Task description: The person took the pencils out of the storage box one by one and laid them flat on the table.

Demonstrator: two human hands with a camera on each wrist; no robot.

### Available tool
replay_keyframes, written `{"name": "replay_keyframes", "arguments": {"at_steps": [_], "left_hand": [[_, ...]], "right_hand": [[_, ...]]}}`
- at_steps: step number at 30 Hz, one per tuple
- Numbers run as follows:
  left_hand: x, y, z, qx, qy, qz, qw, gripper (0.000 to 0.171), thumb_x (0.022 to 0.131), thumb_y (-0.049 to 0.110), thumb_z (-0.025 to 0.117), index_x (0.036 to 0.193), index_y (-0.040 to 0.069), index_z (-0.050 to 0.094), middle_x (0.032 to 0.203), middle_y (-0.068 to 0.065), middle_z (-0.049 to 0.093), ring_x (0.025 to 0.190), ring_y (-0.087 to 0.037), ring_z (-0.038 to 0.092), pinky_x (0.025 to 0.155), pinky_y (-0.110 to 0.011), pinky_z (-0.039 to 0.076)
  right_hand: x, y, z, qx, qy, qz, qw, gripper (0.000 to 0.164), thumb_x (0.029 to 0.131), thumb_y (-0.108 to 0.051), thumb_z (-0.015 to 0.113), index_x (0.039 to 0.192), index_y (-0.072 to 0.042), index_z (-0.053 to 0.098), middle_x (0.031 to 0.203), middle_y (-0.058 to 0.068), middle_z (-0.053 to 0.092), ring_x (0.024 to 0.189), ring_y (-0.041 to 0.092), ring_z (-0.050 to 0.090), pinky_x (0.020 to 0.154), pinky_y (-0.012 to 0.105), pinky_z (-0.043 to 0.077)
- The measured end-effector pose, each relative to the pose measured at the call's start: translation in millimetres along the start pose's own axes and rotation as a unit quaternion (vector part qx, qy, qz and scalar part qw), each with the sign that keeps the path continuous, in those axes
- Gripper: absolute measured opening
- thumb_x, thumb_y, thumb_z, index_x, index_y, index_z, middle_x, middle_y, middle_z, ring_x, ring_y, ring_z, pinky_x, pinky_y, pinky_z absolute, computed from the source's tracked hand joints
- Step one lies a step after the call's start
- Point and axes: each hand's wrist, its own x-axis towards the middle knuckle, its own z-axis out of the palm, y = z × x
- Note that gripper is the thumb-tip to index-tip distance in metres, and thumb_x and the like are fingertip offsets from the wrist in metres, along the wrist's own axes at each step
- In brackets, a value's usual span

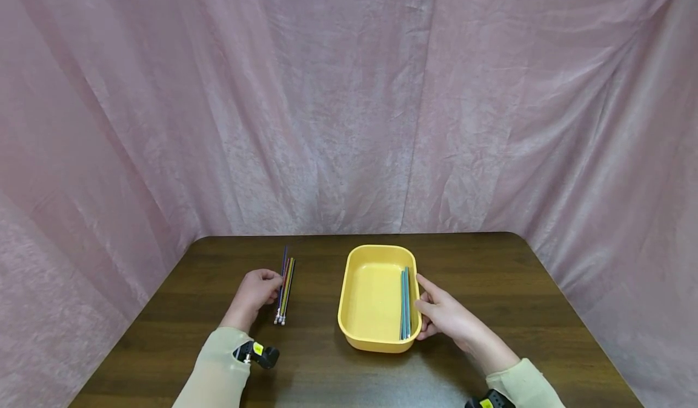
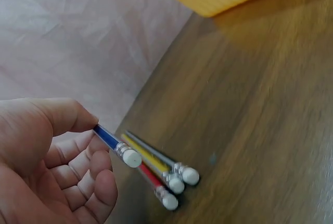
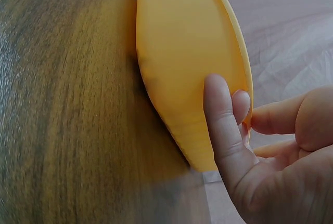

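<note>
At the table (image 1: 316, 359), left grip (image 1: 259, 288) pinches a blue pencil (image 2: 108, 137), right grip (image 1: 446, 317) a yellow tray (image 1: 368, 305).

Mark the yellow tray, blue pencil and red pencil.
Yellow tray (image 1: 372, 302), head view: bare inside floor.
Blue pencil (image 2: 107, 137), left wrist view: blue barrel.
Red pencil (image 2: 149, 175), left wrist view: red barrel.

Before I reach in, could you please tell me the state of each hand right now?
Left hand: closed, pinching the blue pencil.
Right hand: closed, holding the yellow tray at its side.
</note>
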Motion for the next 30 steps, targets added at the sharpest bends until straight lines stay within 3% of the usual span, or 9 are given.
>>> {"name": "replay_keyframes", "arguments": {"at_steps": [11,30], "left_hand": [[8.7,-18.3,-7.1,0.023,0.01,-0.018,0.9995,0.023,0.103,0.007,0.068,0.115,-0.013,0.069,0.087,-0.01,0.066,0.072,-0.017,0.061,0.063,-0.025,0.055],[13.6,-24.4,-10.3,0.047,0.019,-0.032,0.9982,0.022,0.1,0.007,0.069,0.11,-0.012,0.071,0.084,-0.009,0.065,0.068,-0.016,0.06,0.061,-0.026,0.056]], "right_hand": [[-0.4,2.7,-1.4,0.004,-0.001,-0.001,1.0,0.072,0.113,0.001,0.048,0.173,0.004,0.01,0.109,0.022,0.05,0.07,0.023,0.058,0.065,0.042,0.065],[0.6,1.6,-0.7,-0.004,0.003,-0.001,1.0,0.072,0.112,0.0,0.049,0.173,0.004,0.01,0.108,0.022,0.051,0.072,0.023,0.059,0.065,0.041,0.065]]}}
